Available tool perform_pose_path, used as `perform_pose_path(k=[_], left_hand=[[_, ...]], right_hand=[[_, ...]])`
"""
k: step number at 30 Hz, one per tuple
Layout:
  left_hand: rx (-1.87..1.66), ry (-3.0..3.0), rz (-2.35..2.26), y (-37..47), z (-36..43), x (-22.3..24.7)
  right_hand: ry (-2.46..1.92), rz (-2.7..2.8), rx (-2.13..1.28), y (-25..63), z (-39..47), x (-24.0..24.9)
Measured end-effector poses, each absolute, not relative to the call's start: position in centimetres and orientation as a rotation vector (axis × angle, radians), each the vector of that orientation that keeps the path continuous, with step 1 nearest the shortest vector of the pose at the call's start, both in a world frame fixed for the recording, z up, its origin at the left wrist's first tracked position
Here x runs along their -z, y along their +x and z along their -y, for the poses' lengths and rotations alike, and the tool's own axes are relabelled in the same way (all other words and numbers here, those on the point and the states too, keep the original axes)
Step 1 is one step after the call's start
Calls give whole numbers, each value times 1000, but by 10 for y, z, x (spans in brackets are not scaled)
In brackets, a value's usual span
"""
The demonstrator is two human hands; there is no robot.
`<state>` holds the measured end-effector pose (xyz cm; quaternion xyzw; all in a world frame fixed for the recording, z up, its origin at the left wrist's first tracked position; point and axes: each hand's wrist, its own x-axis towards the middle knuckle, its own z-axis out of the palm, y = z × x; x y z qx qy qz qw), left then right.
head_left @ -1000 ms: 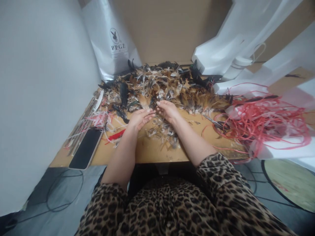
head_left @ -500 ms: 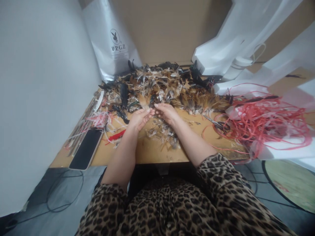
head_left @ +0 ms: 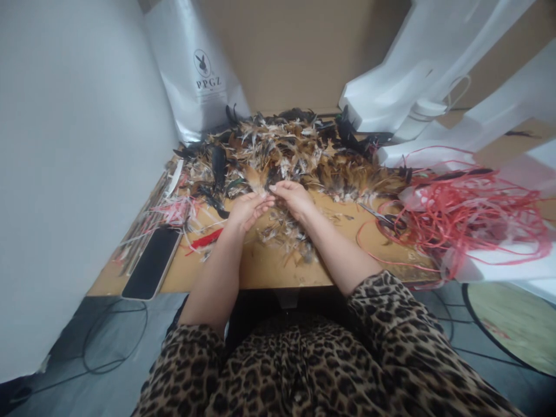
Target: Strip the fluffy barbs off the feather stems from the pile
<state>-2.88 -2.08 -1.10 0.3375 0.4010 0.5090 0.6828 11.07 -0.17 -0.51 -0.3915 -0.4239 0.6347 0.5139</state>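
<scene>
My left hand (head_left: 248,209) is closed in a pinch on a light brown feather (head_left: 255,178), whose tip fans upward from the fingertips. Close beside it, my right hand (head_left: 294,198) has thumb and fingers pressed together near the feather's base; what they hold is too small to make out. Behind both hands lies a wide heap of brown, white and black feathers (head_left: 299,142). Below them, loose fluff and feather scraps (head_left: 289,237) are scattered on the wooden table (head_left: 269,272).
A phone (head_left: 152,263) lies at the left, near a red strip (head_left: 207,238) and bundled sticks. At the right are scissors (head_left: 382,217) and tangled red ribbon (head_left: 478,214). A silver bag (head_left: 204,75) and white sheeting (head_left: 391,75) stand behind. A round stool (head_left: 512,324) is below right.
My right hand has shifted slightly up and to the left. My left hand's fingers have moved a little; the feather stays in its pinch.
</scene>
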Motion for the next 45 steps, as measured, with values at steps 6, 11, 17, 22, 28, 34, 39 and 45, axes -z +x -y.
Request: perform_pose_path(k=[6, 11, 17, 22, 28, 34, 39, 45], left_hand=[[-1105, 788, -899, -28, 22, 11], [-1114, 801, -922, -27, 22, 11], [-1101, 933, -1021, -24, 23, 12], [-1118, 968, -996, -23, 23, 14], [-1228, 885, -999, -28, 21, 10], [-1482, 755, -988, -41, 12, 7], [-1567, 722, -965, -48, 12, 2], [-1551, 719, -937, -47, 13, 3]], right_hand=[[-986, 1074, -1424, 107, 7, 2], [-1003, 1081, -1410, 106, 6, 5], [-944, 1043, -1541, 107, 1, 13], [-907, 976, -1605, 105, 1, 15], [-1027, 1214, -1383, 128, -6, 1], [-1278, 1607, -1009, 158, -20, 6], [-1486, 1985, -837, 153, -16, 11], [-1651, 2211, -537, 154, -13, 6]])
